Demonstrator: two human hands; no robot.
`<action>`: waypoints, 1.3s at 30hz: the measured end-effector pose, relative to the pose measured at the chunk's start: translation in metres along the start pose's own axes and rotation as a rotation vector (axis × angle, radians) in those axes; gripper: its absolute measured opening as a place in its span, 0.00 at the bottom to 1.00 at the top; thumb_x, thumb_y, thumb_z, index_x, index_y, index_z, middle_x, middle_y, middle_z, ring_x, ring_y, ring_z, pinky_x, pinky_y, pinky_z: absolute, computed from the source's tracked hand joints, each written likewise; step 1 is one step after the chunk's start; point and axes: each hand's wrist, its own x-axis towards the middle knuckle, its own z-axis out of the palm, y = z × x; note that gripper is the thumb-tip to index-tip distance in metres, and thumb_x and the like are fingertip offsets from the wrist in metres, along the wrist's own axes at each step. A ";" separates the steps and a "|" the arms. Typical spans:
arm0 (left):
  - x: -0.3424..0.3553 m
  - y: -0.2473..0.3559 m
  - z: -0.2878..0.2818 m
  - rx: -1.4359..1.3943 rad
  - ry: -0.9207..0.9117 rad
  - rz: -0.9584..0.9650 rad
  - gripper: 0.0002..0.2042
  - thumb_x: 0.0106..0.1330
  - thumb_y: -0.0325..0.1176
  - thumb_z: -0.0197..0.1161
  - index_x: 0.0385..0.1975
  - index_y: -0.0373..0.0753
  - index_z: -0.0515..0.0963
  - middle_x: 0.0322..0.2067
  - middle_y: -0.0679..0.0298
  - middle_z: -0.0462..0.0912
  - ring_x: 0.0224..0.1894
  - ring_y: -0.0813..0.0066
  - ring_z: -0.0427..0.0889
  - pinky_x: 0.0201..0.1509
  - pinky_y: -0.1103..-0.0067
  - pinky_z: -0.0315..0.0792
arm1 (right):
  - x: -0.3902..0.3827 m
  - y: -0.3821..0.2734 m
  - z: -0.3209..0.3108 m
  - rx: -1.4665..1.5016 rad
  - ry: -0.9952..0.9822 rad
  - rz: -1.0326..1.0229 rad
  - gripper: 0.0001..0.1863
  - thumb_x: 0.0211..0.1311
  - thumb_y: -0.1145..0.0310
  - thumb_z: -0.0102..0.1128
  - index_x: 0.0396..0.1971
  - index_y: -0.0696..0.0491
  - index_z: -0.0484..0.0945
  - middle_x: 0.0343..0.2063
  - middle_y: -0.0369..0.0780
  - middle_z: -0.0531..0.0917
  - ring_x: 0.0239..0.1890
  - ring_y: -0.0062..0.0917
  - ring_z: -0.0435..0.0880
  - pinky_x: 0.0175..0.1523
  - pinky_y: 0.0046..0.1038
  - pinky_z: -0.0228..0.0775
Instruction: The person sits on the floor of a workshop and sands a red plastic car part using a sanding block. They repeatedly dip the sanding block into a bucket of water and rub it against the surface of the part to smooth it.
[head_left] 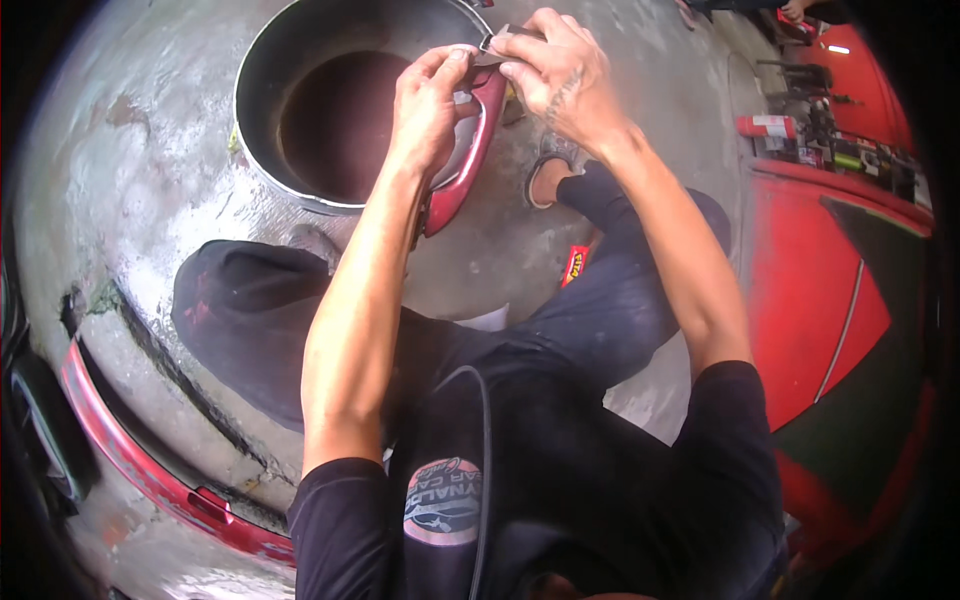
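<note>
My left hand (428,112) and my right hand (565,82) meet over the right rim of a large black basin (262,75). Thumbs and fingers of both pinch a small, thin grey sheet (487,58), perhaps sandpaper; its surface is too small to make out. Dark, murky liquid (335,130) covers the basin's bottom. Just below the hands, against the basin's outer right side, is a curved glossy red part (468,187) with a pale inner face. My left hand and forearm hide some of it.
A red and yellow packet (575,265) lies by my right leg. Another long red curved panel (150,478) rests on the floor (85,190) at lower left. To the right stands a large red surface (800,300), with a red and white can (766,126) and clutter beyond it.
</note>
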 end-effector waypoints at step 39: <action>-0.003 -0.005 0.005 -0.020 0.029 -0.050 0.11 0.78 0.33 0.61 0.51 0.35 0.83 0.39 0.67 0.83 0.37 0.80 0.83 0.36 0.83 0.81 | -0.010 -0.023 -0.005 0.041 -0.031 -0.002 0.12 0.56 0.68 0.72 0.41 0.45 0.88 0.39 0.42 0.79 0.44 0.39 0.80 0.48 0.42 0.73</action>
